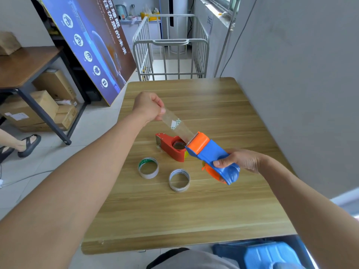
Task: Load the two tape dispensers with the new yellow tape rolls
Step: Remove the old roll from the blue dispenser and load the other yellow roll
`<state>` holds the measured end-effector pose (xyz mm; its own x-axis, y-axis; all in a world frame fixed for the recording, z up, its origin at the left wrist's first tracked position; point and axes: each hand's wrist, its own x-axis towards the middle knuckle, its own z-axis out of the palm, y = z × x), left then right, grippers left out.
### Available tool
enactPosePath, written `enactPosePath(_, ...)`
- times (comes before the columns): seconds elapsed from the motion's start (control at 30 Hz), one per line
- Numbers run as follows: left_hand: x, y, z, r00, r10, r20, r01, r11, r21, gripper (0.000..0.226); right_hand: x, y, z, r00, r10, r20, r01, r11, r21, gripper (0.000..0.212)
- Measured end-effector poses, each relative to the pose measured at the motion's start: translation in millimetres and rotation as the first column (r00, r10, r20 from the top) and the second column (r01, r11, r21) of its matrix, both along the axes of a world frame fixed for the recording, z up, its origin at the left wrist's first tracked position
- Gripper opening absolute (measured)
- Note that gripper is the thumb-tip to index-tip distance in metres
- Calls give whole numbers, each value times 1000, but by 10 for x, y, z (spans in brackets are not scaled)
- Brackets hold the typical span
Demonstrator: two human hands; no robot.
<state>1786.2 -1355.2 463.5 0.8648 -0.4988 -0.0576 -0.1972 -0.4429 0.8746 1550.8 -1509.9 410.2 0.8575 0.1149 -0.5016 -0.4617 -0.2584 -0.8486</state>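
Observation:
My right hand [238, 161] grips the handle of a blue and orange tape dispenser [209, 154], held above the wooden table [184, 210]. My left hand [149, 107] pinches the free end of a clear tape strip [175, 122] that runs taut from the dispenser's orange mouth up and to the left. A red tape dispenser [170, 145] lies on its side on the table just behind the blue one, with a roll core visible in it. Two nearly bare cardboard tape cores stand in front: one with green print [148, 167], one plain [179, 180].
A grey wall [301, 94] runs close along the table's right edge. A white metal cart [171, 49] stands behind the table, a leaning poster board [87, 45] and a dark table with cardboard boxes at the left. Another person's sandalled feet [27, 144] are at the far left. A blue plastic stool [268, 255] sits below the front edge.

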Motion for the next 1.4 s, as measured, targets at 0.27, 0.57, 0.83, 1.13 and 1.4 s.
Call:
enactPosePath(0.27, -362, -247, -101, 981, -172, 84, 170, 985, 31, 14, 39, -102, -274, 887, -433, -158, 370, 874, -315, 37)
enactPosePath(0.57, -861, -598, -417, 920, -321, 225, 312, 947, 78, 7, 363, -103, -288, 683, -726, -78, 667, 664, -338, 55)
enactPosePath(0.83, -953, -689, -924, 938, -285, 198, 286, 958, 25, 5, 496, -201, -302, 665, -742, -92, 669, 646, -367, 42)
enactPosePath(1.13, -1054, -845, -1362, 986, -154, -59, 150, 986, -71, 7, 591, -361, -664, 736, -674, -62, 545, 644, -537, 43)
enactPosePath(1.4, -1078, -1082, -1927, 945, 30, -327, -72, 990, -118, 9, 659, -596, -1167, 770, -634, -74, 426, 597, -680, 34)
